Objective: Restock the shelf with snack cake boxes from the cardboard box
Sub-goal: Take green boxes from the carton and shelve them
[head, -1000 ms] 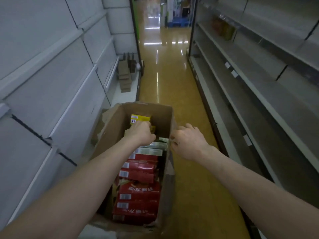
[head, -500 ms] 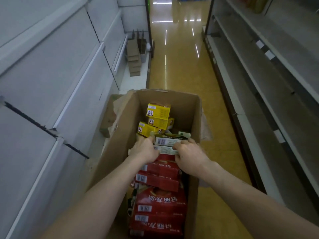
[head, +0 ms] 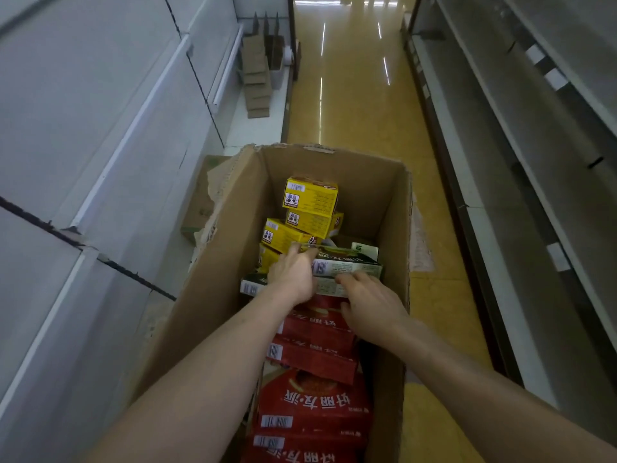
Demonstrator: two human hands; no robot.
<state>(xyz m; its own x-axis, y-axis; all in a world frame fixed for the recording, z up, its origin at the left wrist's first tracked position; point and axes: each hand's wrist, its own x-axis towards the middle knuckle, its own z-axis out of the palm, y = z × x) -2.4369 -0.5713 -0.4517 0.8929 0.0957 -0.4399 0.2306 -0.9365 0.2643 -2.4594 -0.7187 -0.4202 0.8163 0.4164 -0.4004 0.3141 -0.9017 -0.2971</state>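
Cardboard box [head: 374, 208] stands on yellow aisle floor [head: 354, 105]; both hands, left hand [head: 293, 274] and right hand [head: 369, 304], grip a green box [head: 347, 265].

"好丽友·派" on red boxes [head: 314, 406]

snack boxes [head: 310, 355] in cardboard box [head: 377, 195]

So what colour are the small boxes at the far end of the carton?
Yellow, with barcode labels; head view, the only one, shows them.
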